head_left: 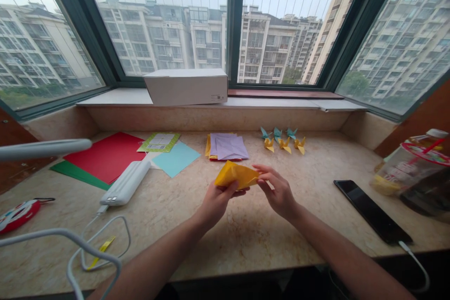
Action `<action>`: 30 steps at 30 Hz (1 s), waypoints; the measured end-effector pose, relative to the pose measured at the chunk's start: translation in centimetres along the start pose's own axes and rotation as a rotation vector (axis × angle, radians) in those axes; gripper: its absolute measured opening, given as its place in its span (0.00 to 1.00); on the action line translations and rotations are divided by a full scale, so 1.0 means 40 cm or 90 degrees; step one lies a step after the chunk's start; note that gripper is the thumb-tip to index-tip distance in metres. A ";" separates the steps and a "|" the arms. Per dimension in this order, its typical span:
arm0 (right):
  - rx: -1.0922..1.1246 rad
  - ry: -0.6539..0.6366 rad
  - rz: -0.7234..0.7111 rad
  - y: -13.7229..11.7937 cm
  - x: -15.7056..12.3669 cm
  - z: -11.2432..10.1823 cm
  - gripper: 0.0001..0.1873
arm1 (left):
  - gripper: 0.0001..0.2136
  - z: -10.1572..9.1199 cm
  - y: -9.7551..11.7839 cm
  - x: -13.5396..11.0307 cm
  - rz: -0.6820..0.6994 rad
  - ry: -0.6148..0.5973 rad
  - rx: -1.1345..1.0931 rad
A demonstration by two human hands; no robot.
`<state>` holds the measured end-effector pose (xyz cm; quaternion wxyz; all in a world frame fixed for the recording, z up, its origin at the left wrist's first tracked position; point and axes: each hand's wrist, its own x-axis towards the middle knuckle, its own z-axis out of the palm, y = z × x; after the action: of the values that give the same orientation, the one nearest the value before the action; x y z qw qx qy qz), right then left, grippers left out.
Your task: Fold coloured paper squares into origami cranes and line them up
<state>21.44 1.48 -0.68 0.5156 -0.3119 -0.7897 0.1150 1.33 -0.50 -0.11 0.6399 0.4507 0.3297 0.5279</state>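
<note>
A folded yellow paper (235, 174) is held above the marble counter (246, 229), between both hands. My left hand (218, 199) grips its lower left part with thumb and fingers closed round it. My right hand (277, 190) pinches its right tip. Behind it lies a stack of square papers (227, 146), lilac on top with yellow and red below. Several small folded paper cranes (283, 139), teal and yellow, stand in a row to the right of the stack.
Red (107, 155), green and light blue sheets (176, 158) lie at the left with a white power bank (127, 183) and cable. A black phone (373, 211) lies at the right beside a plastic jar (404, 168). A white box (186, 86) sits on the window sill.
</note>
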 end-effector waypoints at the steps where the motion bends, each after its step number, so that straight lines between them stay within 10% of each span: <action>1: 0.010 0.004 0.020 -0.001 0.000 0.002 0.07 | 0.15 0.000 -0.001 -0.002 -0.002 -0.018 0.007; 11: -0.003 0.040 0.118 -0.009 0.008 0.003 0.10 | 0.18 0.013 0.003 -0.017 -0.030 -0.094 0.045; 20: 0.079 0.063 0.251 -0.012 0.003 0.023 0.17 | 0.18 0.018 -0.003 -0.001 -0.033 -0.004 0.076; 30: 0.321 -0.071 0.442 -0.006 0.018 0.011 0.22 | 0.20 0.004 0.019 0.003 -0.032 0.057 0.103</action>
<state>20.78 1.81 -0.23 0.4628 -0.4167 -0.6121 0.4874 1.23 -0.40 0.66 0.5992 0.4686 0.4108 0.5026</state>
